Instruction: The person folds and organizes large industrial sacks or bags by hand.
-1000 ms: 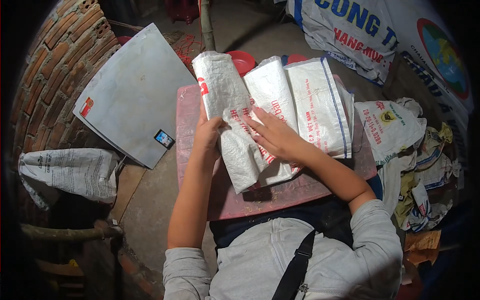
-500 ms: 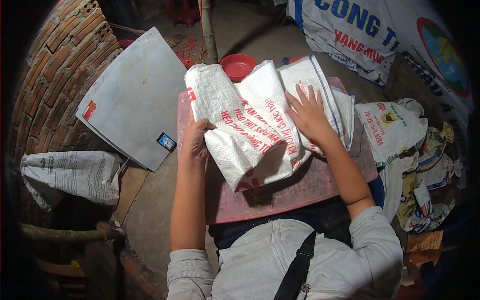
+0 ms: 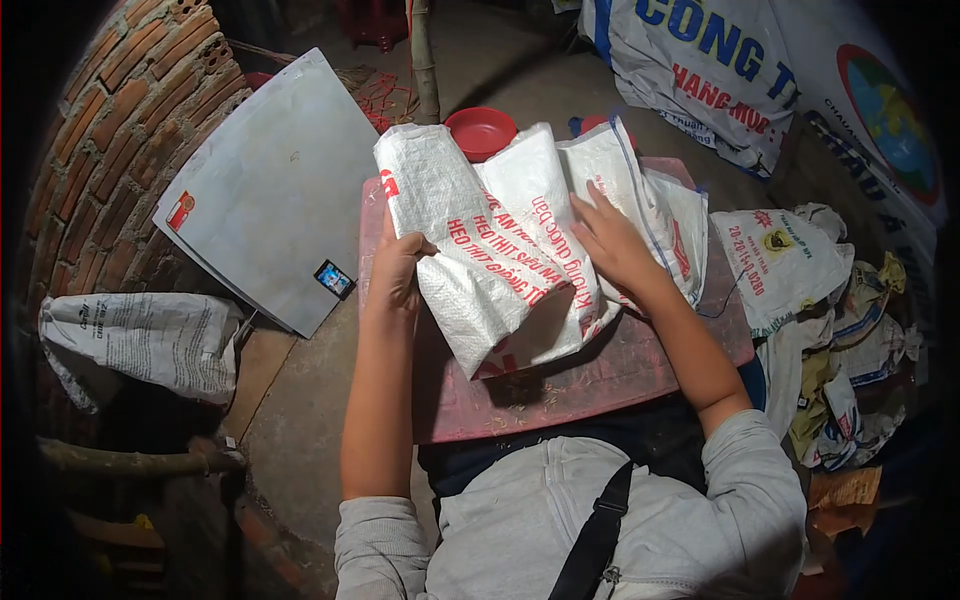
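Note:
A white woven plastic sack (image 3: 465, 220) with red lettering lies partly folded over a low pink table. My left hand (image 3: 398, 268) is closed on its left edge, with the thumb on top and the other fingers mostly hidden. At the sack's right side rests my right hand (image 3: 617, 248), its visible fingers stretched up and to the left against the fabric. Some of that hand's fingers are hidden. Another white sack with a blue stripe (image 3: 645, 205) lies under and beside my right hand.
Beneath the sacks is the pink table (image 3: 640, 365). A red bowl (image 3: 480, 133) sits beyond them. On the left, a phone (image 3: 333, 281) lies on a pale board (image 3: 265, 185). More sacks (image 3: 785, 255) are heaped at the right, and a bamboo pole (image 3: 424, 70) stands ahead.
My right hand has turned and drawn its spread fingers closer together on the sack. The striped sack's top corner has shifted slightly. My left hand keeps its hold.

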A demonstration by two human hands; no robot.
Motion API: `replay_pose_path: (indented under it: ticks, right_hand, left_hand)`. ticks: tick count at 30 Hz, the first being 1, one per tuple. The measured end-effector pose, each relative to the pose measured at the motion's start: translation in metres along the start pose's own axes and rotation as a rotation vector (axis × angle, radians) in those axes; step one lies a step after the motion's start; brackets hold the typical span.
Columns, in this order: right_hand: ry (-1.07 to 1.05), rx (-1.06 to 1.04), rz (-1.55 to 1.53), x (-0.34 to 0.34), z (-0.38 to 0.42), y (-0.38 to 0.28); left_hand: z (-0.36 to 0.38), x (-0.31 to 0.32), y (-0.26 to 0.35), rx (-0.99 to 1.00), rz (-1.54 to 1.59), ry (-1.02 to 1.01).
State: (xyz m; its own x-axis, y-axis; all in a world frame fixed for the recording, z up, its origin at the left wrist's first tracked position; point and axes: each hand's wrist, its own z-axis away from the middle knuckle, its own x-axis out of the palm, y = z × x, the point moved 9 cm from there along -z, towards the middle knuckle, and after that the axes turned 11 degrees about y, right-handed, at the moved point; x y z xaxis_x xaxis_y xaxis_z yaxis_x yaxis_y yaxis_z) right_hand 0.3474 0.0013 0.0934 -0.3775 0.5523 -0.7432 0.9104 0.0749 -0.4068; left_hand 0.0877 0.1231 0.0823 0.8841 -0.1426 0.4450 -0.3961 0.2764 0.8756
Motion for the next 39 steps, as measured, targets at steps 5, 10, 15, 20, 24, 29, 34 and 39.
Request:
replay_pose_path:
  ticks: [5,10,15,20,24,29,34,39]
  right_hand:
    - [0.281,-0.068,0.092,-0.075,-0.025,-0.032]
    - [0.244,0.033,0.554,-0.072,-0.016,0.008]
    - [0.161,0.098,0.258,-0.044,-0.015,0.046]
    - [0.121,0.134,0.311,-0.019,-0.009,0.07]
    - [-0.014,0.22,0.487,-0.007,-0.006,0.066]
    - [-0.147,0.176,0.599,0.014,0.002,0.075]
    - [-0.247,0.209,0.587,0.022,0.001,0.084]
    - [-0.233,0.2,0.577,0.022,0.001,0.08]
  left_hand:
    - [-0.006,-0.005,-0.007,-0.042,0.018,0.005]
    - [-0.004,-0.004,-0.006,-0.063,0.085,-0.014]
    - [-0.011,-0.002,-0.007,-0.049,0.082,-0.015]
    - [-0.007,-0.001,-0.009,-0.069,0.101,-0.044]
    - [-0.004,0.001,-0.006,-0.063,0.103,-0.033]
    - [-0.004,-0.002,-0.01,-0.002,0.114,-0.033]
    - [0.0,0.005,-0.007,-0.01,0.138,-0.03]
    - [-0.003,0.001,-0.033,-0.196,0.285,0.047]
